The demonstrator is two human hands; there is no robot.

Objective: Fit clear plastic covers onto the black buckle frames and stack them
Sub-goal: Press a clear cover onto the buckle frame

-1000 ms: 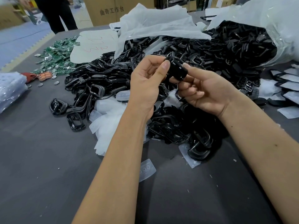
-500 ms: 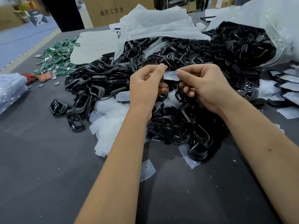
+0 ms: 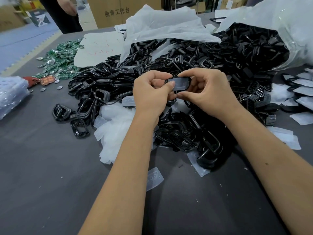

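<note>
Above the middle of the heap, my left hand (image 3: 153, 92) and my right hand (image 3: 208, 89) hold one black buckle frame with a clear plastic cover (image 3: 179, 83) lying on its face. Thumbs and fingertips of both hands pinch its two ends. A big pile of loose black buckle frames (image 3: 118, 78) spreads over the grey table (image 3: 50, 175) behind and under my hands. Loose clear covers (image 3: 115, 129) lie in a white heap left of my left forearm. Frames with covers on them (image 3: 303, 92) lie at the right edge.
A clear bag full of black frames (image 3: 254, 43) lies open at the back right under white sheeting (image 3: 166, 24). Green packets (image 3: 62, 56) sit at the back left, a plastic bag (image 3: 11, 94) at the left edge. A single cover (image 3: 154, 178) lies near my left forearm. A person stands behind the table.
The black frame alone was held a second ago. Since then a clear cover has been brought over it, and both hands have turned the piece so its covered face shows.
</note>
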